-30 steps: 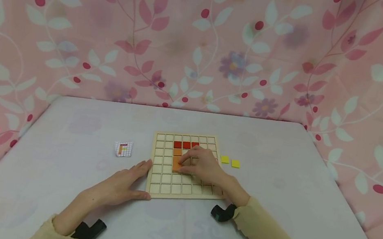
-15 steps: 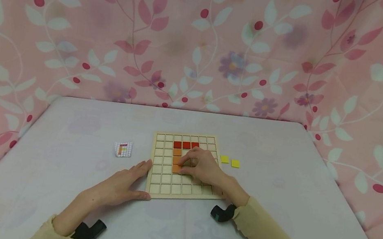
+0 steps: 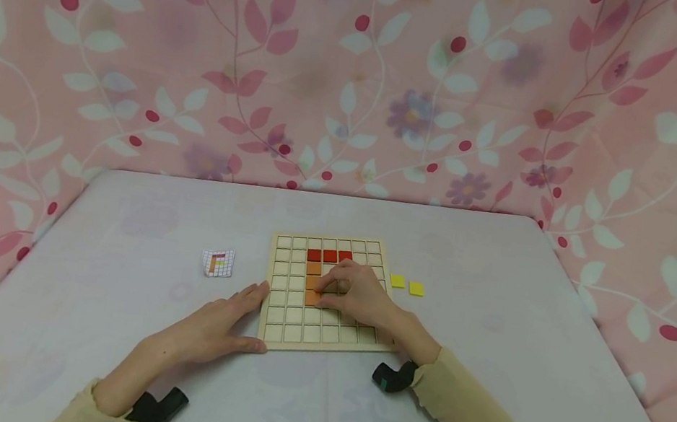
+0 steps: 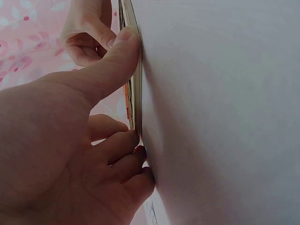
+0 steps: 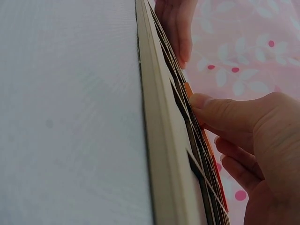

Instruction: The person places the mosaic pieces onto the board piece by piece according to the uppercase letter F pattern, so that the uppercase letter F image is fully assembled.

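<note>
A square wooden grid board (image 3: 283,334) lies on the table. Three red tiles (image 3: 329,256) sit in a row in its upper cells. Below the leftmost red tile runs a column of orange tiles (image 3: 313,268). My right hand (image 3: 362,293) is over the board, thumb and index finger pinching the lowest orange tile (image 3: 310,299), which lies in its cell. In the right wrist view the thumb (image 5: 225,112) is right at an orange tile's edge. My left hand (image 3: 216,328) rests along the board's left side, fingers extended, thumb at the near left corner.
Two yellow tiles (image 3: 416,289) lie on the table just right of the board. To its left is a small paper card (image 3: 217,263) printed with a coloured grid pattern. A pink floral cloth (image 3: 355,97) hangs behind the white-covered table (image 3: 498,286).
The lowest orange tile has settled down into its cell, flush with the column, under my right fingers. My left hand and the board have stayed still.
</note>
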Action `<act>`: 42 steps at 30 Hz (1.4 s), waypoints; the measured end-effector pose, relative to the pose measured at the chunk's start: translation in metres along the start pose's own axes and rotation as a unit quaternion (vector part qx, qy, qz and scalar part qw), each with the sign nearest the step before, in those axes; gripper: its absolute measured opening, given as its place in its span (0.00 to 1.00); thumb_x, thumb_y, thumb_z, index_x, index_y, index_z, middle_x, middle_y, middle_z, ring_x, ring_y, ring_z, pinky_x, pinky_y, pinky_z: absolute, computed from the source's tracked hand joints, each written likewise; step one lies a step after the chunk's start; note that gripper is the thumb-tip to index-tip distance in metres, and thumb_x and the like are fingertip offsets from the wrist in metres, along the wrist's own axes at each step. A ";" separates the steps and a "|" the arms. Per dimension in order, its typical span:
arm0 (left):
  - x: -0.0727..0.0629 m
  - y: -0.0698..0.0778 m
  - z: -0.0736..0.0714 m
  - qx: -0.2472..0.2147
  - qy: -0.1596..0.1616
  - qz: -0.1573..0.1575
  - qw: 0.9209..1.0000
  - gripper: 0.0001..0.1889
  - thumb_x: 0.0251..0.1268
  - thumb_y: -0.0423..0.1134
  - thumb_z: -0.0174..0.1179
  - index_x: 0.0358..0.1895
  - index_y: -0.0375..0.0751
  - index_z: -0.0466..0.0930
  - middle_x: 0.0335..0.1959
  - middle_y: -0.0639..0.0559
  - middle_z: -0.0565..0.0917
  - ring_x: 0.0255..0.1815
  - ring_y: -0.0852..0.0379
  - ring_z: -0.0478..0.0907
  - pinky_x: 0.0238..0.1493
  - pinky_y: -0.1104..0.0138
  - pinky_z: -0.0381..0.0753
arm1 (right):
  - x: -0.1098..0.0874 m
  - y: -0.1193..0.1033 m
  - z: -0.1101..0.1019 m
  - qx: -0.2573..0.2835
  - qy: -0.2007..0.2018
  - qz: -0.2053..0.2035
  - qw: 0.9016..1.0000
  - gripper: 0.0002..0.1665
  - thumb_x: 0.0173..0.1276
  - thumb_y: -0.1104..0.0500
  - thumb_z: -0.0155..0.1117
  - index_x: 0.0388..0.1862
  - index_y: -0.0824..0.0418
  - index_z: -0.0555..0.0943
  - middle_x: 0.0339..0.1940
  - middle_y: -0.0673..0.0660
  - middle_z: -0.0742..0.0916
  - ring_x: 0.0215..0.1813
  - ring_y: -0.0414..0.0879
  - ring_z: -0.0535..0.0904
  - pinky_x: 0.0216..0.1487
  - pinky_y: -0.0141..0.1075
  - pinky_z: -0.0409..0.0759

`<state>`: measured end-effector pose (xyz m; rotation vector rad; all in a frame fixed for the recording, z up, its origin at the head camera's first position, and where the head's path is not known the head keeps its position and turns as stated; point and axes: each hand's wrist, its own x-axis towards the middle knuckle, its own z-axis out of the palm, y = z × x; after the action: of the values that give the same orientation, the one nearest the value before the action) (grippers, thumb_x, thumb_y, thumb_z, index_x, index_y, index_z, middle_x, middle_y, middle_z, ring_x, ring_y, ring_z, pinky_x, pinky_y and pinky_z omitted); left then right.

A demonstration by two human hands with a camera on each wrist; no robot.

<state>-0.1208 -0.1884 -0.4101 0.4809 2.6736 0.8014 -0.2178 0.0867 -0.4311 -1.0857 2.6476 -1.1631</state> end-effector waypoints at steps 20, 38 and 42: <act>0.000 0.001 -0.001 -0.002 0.001 0.000 1.000 0.53 0.58 0.57 0.70 0.80 0.38 0.51 0.80 0.41 0.56 0.81 0.40 0.51 0.73 0.37 0.55 | 0.001 0.000 -0.001 -0.005 -0.003 -0.029 1.000 0.12 0.55 0.55 0.80 0.40 0.51 0.91 0.36 0.43 0.89 0.45 0.41 0.79 0.47 0.37 0.78; 0.001 -0.002 0.004 -0.002 -0.004 -0.001 1.000 0.53 0.58 0.57 0.70 0.80 0.39 0.50 0.80 0.42 0.55 0.81 0.42 0.50 0.74 0.38 0.55 | -0.014 0.013 -0.050 0.034 0.022 0.031 0.999 0.11 0.57 0.56 0.80 0.40 0.53 0.90 0.42 0.45 0.86 0.52 0.44 0.78 0.57 0.55 0.77; 0.001 -0.002 0.003 -0.001 0.000 0.003 1.000 0.53 0.57 0.56 0.71 0.80 0.39 0.50 0.80 0.41 0.56 0.81 0.41 0.51 0.74 0.37 0.55 | -0.027 0.023 -0.071 0.018 0.027 0.055 0.998 0.13 0.56 0.55 0.80 0.40 0.53 0.90 0.44 0.44 0.86 0.53 0.46 0.79 0.60 0.56 0.75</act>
<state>-0.1204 -0.1883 -0.4141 0.4883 2.6723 0.8064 -0.2330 0.1583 -0.4017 -0.9042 2.6764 -1.2303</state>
